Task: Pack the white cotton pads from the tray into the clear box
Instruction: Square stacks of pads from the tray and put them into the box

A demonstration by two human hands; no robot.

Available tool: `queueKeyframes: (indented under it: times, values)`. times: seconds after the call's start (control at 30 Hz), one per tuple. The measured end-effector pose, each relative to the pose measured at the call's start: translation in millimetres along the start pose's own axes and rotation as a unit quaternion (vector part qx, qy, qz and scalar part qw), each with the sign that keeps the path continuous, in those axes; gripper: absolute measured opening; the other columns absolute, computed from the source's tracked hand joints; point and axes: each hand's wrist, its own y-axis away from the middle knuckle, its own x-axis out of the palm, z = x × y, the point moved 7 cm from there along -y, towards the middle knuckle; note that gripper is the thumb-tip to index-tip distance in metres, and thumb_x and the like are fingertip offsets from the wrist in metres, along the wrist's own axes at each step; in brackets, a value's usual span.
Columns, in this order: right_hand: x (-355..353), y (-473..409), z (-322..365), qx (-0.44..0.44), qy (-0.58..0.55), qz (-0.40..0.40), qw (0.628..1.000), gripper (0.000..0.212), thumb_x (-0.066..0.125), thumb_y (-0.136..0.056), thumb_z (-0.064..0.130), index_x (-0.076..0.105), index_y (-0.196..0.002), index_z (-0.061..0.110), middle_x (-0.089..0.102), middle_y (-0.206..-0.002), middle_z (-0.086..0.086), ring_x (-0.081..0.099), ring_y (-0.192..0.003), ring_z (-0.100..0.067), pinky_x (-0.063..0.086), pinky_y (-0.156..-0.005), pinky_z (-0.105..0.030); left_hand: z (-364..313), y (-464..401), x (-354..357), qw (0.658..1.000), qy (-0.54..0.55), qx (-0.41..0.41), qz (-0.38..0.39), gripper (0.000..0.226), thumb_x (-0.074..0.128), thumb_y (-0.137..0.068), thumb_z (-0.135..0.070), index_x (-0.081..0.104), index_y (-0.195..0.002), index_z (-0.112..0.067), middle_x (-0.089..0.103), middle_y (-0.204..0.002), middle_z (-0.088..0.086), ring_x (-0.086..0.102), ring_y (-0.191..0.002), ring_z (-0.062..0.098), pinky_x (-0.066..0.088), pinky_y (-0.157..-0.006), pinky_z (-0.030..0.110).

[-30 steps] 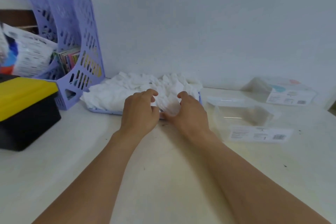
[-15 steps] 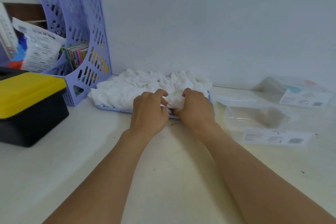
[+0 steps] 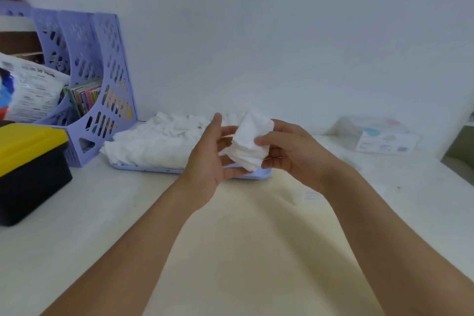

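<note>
Pad stack (image 3: 250, 142) now lifted off tray (image 3: 143, 167), upright, slightly tilted, pinched between both hands (image 3: 252, 151).

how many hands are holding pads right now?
2. The left hand supports a small stack of cotton pads from the left; the right hand pinches the same stack from the right, above the tray. Some fingers are hidden behind the stack.
</note>
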Motion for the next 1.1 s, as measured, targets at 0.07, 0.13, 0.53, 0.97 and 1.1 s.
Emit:
queueKeyframes:
  times: [0.07,0.13,0.53,0.97,1.1]
  values:
    - [-17,5,2,-0.013,0.026,-0.015,0.999,0.033,0.066,-0.09,0.009,0.065,-0.122,0.001,0.071,-0.113,-0.024,0.067,-0.094,-0.044,0.054,-0.081,-0.043,12,-1,24,0.988,0.069,-0.12,0.069,0.07,0.044,-0.097,-0.061,0.06,-0.131,-0.002,0.066,-0.129,0.021,0.068,-0.114,0.038,0.059,-0.087,0.05]
    - [-34,10,5,-0.027,0.04,-0.035,0.998,0.028,0.066,-0.092,0.007,0.066,-0.119,0.002,0.072,-0.105,-0.019,0.067,-0.087,-0.032,0.055,-0.07,-0.033,18,-1,39,0.977,0.099,-0.157,0.101,0.067,0.041,-0.102,-0.055,0.055,-0.133,0.002,0.064,-0.131,0.025,0.066,-0.115,0.041,0.056,-0.095,0.051]
    - [-69,32,-9,-0.041,0.137,-0.118,0.983,0.016,0.072,-0.091,0.02,0.076,-0.106,0.02,0.074,-0.11,-0.002,0.063,-0.087,-0.006,0.047,-0.074,-0.02,64,3,63,0.962,0.153,-0.17,0.15,0.037,0.039,-0.104,-0.017,0.054,-0.132,0.004,0.065,-0.127,0.029,0.066,-0.116,0.039,0.058,-0.094,0.039]
    - [-62,30,-12,-0.041,-0.004,-0.051,0.998,0.012,0.063,-0.097,0.013,0.074,-0.103,0.012,0.068,-0.085,-0.002,0.057,-0.073,-0.015,0.041,-0.062,-0.025,62,-2,55,0.973,0.151,-0.152,0.091,0.038,0.036,-0.108,-0.016,0.048,-0.139,0.003,0.066,-0.126,0.026,0.066,-0.117,0.039,0.056,-0.096,0.043]
    - [-67,29,-15,-0.045,0.031,-0.08,0.995,0.018,0.065,-0.096,0.012,0.074,-0.112,0.016,0.07,-0.087,-0.003,0.058,-0.074,-0.016,0.04,-0.066,-0.028,61,-2,56,0.973,0.144,-0.148,0.106,0.038,0.036,-0.108,-0.016,0.047,-0.14,0.002,0.065,-0.128,0.026,0.065,-0.119,0.04,0.054,-0.099,0.043]
